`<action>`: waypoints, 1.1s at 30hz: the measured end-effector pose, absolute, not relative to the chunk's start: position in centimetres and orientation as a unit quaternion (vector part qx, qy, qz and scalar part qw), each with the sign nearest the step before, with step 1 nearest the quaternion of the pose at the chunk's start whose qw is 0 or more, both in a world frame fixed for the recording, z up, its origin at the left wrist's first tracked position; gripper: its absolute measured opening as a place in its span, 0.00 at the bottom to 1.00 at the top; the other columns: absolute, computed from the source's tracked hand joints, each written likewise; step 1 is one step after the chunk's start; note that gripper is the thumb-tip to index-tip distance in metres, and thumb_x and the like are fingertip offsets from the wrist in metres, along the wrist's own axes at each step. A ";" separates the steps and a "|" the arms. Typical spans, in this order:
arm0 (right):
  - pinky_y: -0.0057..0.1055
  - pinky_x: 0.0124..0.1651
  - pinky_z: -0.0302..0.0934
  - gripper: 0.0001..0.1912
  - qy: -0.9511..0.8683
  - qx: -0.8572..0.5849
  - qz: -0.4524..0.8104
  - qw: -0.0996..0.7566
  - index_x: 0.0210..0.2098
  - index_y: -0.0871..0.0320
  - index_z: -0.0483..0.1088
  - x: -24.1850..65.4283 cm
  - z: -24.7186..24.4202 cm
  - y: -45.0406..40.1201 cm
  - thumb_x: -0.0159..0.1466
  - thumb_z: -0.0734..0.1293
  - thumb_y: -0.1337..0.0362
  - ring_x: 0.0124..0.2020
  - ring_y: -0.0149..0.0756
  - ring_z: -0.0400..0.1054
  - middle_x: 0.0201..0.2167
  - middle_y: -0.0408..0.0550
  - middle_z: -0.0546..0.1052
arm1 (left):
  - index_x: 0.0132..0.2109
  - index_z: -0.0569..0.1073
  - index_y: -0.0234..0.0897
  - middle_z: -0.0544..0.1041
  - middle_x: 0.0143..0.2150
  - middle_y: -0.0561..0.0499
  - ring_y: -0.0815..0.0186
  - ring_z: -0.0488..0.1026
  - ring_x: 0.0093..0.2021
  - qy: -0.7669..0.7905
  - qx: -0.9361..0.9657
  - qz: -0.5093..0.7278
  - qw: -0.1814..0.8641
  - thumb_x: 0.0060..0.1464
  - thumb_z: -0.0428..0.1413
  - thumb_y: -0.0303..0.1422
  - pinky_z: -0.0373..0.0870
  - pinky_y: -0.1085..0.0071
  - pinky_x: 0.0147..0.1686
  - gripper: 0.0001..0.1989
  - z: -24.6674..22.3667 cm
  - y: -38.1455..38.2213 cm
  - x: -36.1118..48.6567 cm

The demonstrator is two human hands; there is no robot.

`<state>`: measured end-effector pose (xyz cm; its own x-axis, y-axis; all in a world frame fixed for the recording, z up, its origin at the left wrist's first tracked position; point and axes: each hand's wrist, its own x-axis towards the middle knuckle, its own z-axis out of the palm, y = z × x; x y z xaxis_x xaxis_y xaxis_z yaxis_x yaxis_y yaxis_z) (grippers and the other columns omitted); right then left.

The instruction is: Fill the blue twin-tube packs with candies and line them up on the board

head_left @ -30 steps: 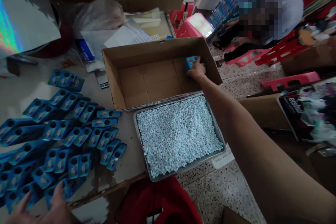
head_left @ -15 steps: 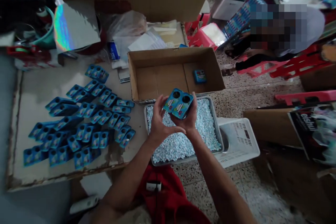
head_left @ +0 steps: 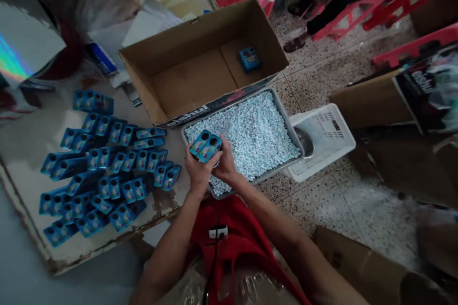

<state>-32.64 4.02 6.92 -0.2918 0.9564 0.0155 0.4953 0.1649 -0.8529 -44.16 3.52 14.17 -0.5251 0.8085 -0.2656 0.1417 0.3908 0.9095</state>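
Note:
A pair of blue packs with round dark windows [head_left: 205,146] is held between my left hand [head_left: 198,167] and my right hand [head_left: 225,159]. Both hands are over the near left corner of a metal tray [head_left: 298,142] full of small pale blue and white pieces [head_left: 246,128]. Behind the tray stands an open cardboard box [head_left: 186,74], with a blue pack [head_left: 249,58] inside at its right end. Many similar blue packs [head_left: 103,157] stand in groups on the table to the left.
A white plastic basket [head_left: 331,140] with a metal bowl [head_left: 306,144] is right of the tray. Plastic bags and papers [head_left: 150,24] lie behind the box. A person's legs [head_left: 322,9] and red stools [head_left: 352,16] show at upper right.
The view has turned and shifted. My hands have carried the packs leftward, from the tray's far side to its left part, and my left fingers have closed further around them.

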 end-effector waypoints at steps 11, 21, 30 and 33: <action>0.57 0.79 0.46 0.29 -0.599 -0.693 0.282 0.285 0.64 0.55 0.72 -13.3 -1.4 12.6 0.69 0.62 0.47 0.75 0.50 0.57 0.72 0.58 0.68 | 0.48 0.79 0.37 0.84 0.40 0.50 0.56 0.82 0.39 0.630 0.174 0.342 0.676 0.32 0.75 0.35 0.81 0.61 0.43 0.31 9.7 2.5 -48.7; 0.54 0.74 0.58 0.28 -0.513 -0.664 0.341 0.424 0.60 0.50 0.74 -19.8 -2.3 8.5 0.70 0.61 0.42 0.66 0.49 0.69 0.61 0.54 0.77 | 0.51 0.80 0.40 0.84 0.39 0.52 0.58 0.82 0.40 0.539 0.157 0.348 0.750 0.28 0.75 0.32 0.79 0.63 0.45 0.36 4.4 6.9 -39.7; 0.50 0.70 0.65 0.21 -0.104 -0.581 0.591 0.550 0.44 0.53 0.76 -19.9 -1.0 11.1 0.62 0.68 0.44 0.60 0.45 0.75 0.47 0.48 0.84 | 0.57 0.77 0.42 0.79 0.62 0.42 0.44 0.77 0.61 0.457 0.420 0.298 0.725 0.27 0.80 0.39 0.75 0.51 0.61 0.45 8.5 10.6 -37.1; 0.51 0.59 0.75 0.18 0.023 -0.499 0.673 0.545 0.35 0.51 0.72 -19.9 0.4 12.2 0.57 0.70 0.44 0.51 0.48 0.79 0.34 0.45 0.83 | 0.57 0.76 0.44 0.77 0.64 0.43 0.45 0.76 0.64 0.495 0.580 0.300 0.572 0.31 0.80 0.41 0.74 0.51 0.64 0.44 10.5 10.9 -39.2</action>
<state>-19.94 12.25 0.43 0.0934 0.7116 -0.6964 -0.7565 -0.4040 -0.5143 -39.16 10.92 10.49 0.3287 0.9188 -0.2185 0.2315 0.1459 0.9618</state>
